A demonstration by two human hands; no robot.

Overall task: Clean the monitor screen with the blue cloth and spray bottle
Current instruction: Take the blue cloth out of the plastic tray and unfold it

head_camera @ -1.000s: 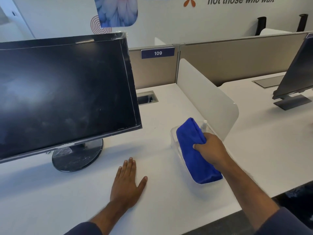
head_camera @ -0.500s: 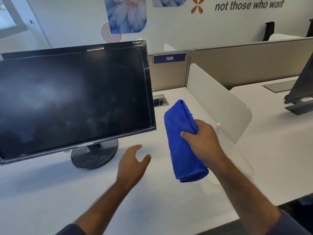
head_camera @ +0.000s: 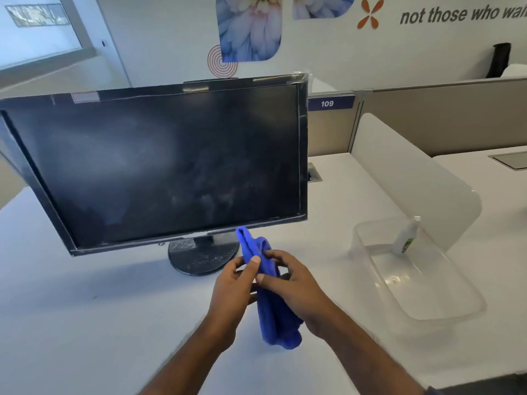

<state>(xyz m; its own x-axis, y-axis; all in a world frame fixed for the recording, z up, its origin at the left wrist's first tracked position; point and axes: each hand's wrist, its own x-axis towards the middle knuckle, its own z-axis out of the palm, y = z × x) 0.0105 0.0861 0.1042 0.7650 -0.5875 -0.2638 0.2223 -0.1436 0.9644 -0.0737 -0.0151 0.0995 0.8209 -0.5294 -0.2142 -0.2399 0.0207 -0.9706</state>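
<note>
A black monitor (head_camera: 171,166) with a smudged dark screen stands on the white desk on a round base (head_camera: 199,256). In front of its base I hold the folded blue cloth (head_camera: 271,303) upright above the desk. My left hand (head_camera: 233,286) pinches the cloth from the left with the thumb on its fold. My right hand (head_camera: 291,286) grips it from the right. A small clear spray bottle (head_camera: 406,236) leans inside a clear plastic bin (head_camera: 445,306) to the right, away from both hands.
A white curved divider (head_camera: 413,178) stands behind the bin between two desks. Beige partitions with a "109" label (head_camera: 328,104) run along the back. A cable opening (head_camera: 313,173) sits in the desk right of the monitor.
My right hand lifted the blue cloth out of the bin and carried it left, in front of the monitor. My left hand rose off the desk and took hold of the cloth. The view shifted left.
</note>
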